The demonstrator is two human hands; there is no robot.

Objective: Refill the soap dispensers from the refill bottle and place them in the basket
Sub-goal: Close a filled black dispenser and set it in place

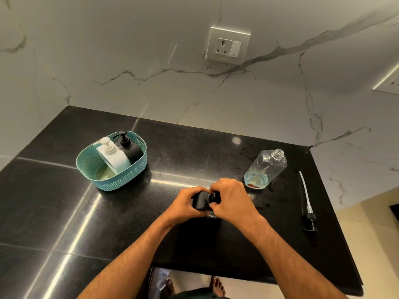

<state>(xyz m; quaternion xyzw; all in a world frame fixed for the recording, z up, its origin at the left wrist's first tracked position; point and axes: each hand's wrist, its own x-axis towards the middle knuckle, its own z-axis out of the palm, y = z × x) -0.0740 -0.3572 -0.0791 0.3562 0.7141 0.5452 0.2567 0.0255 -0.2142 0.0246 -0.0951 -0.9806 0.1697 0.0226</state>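
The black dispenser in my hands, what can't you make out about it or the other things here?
Head view only:
- Black dispenser: its cap and fill level, hidden by the left hand and right hand.
- Two dispensers in the teal basket: lower bodies hidden by its wall.
- Countertop: cut off by the bottom edge.

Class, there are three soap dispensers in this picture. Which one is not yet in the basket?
The black dispenser gripped by both hands over the counter. The white dispenser and the other black one already stand in the teal basket.
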